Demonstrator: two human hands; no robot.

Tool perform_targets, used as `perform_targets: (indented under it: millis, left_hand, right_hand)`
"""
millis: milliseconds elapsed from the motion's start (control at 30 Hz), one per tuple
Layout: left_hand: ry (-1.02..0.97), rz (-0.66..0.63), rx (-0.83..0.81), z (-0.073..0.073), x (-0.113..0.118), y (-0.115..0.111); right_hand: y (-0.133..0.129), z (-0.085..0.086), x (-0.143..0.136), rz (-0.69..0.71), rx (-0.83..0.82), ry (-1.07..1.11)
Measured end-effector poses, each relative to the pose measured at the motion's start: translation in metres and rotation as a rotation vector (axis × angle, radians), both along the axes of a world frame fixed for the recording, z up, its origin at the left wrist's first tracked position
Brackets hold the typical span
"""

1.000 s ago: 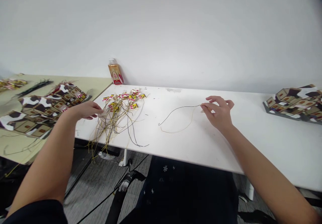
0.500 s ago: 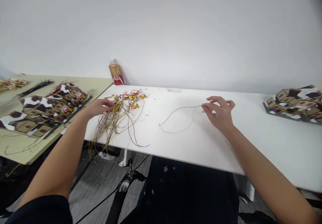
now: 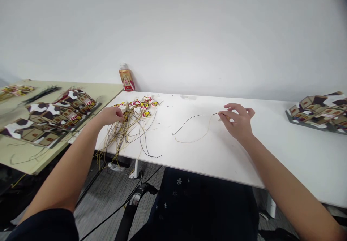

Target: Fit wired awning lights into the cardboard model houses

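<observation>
My left hand (image 3: pixel 111 116) is at the left edge of a pile of small red, white and yellow printed pieces (image 3: pixel 144 106) with trailing wires. Its fingers are pinched together against the pile; what they grip, if anything, is hidden. Black and yellow wires (image 3: pixel 115 138) spread from the pile toward me and over the table's front edge. Over the white table (image 3: pixel 189 158), my right hand (image 3: pixel 239 121) is closed in a pinch, other fingers raised. From it a thin black wire (image 3: pixel 187 121) and a pale yellow wire (image 3: pixel 199 138) curve left. A small pale bit shows at the fingertips, too small to name.
An amber drink bottle (image 3: pixel 127 77) leans against the wall. On the cream table at left stand several model houses (image 3: pixel 51 114) and a bundle of dark wires (image 3: pixel 42 94). Another model house (image 3: pixel 320 111) stands at the far right.
My left hand's fingers have drawn together and lowered slightly at the pile. The right hand keeps its pinch on the wires, and the whole view has shifted slightly.
</observation>
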State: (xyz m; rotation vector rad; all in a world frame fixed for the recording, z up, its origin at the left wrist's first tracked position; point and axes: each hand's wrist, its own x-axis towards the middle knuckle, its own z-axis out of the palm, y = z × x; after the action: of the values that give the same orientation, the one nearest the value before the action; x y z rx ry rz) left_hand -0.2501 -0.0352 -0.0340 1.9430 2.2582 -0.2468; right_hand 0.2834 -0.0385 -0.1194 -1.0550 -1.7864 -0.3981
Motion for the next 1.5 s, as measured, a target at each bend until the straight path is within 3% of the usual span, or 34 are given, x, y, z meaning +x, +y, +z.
perform_targets:
  millis: [133,367,867,1000,1200,1300,1367,1500]
  left_hand:
    - [-0.063,-0.037,-0.004,-0.001,0.005,0.000]
    - [0.028,-0.050,-0.041,-0.008,0.011,-0.004]
    - [0.134,0.065,-0.033,-0.019,0.012,0.002]
    - [0.148,0.105,-0.003,-0.016,0.019,0.001]
    - [0.140,0.200,0.171,0.001,0.041,-0.003]
    - [0.106,0.250,0.351,0.004,0.055,-0.005]
    - [0.094,0.279,0.382,0.004,0.066,-0.008]
    - [0.077,0.223,0.418,0.010,0.097,-0.013]
  right_hand:
    - [-0.001,0.001,-0.001,0.016,-0.009,0.007]
    - [-0.003,0.003,-0.002,0.002,-0.041,0.012]
    - [-0.002,0.002,-0.002,-0.003,-0.046,0.003]
    - [-0.001,0.002,-0.002,-0.002,-0.011,-0.003]
    - [-0.003,0.003,-0.003,0.015,0.017,-0.007]
    - [-0.004,0.004,-0.003,0.026,0.006,0.004]
    - [-0.004,0.004,-0.003,0.025,0.004,0.005]
    - [-0.002,0.004,-0.002,0.004,-0.018,-0.006]
